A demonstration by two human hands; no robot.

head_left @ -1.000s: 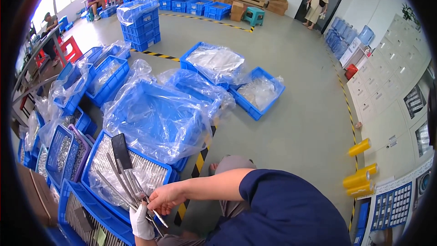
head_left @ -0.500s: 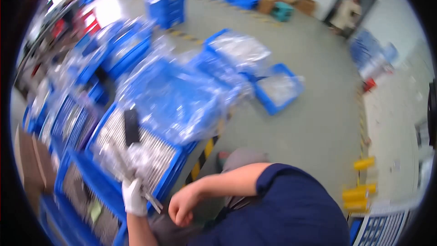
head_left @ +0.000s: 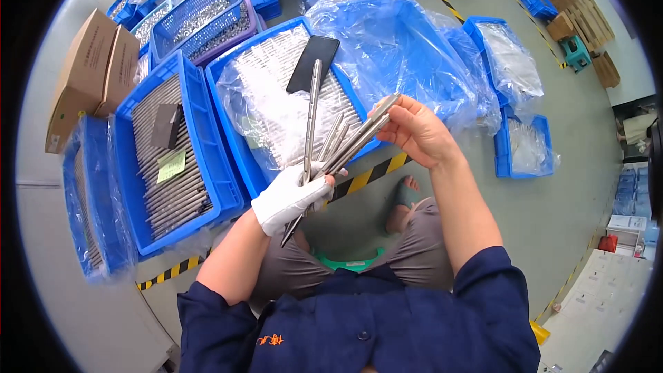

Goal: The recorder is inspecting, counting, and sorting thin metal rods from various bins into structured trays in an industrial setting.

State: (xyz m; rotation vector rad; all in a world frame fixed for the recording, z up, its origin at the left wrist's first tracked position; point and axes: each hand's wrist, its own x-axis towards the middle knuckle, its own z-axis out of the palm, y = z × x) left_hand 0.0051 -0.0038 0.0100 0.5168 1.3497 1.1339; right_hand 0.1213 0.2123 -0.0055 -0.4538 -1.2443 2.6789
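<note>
Probably stiff, smooth and somewhat slippery, light singly but heavier bunched, so best gripped mid-length: metal rods (head_left: 313, 114), fanned over the near edge of the blue crate (head_left: 251, 173). Clasped low in gloved left hand (head_left: 293, 197), with some upper ends pinched by bare right hand (head_left: 416, 131); half a second ago, clear of right hand.

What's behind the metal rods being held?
Behind the metal rods, a blue crate shows pale rods, clear plastic and a black slab, with striped floor tape lower down. Whatever lies directly behind the metal rods and gloved left hand is hidden.
</note>
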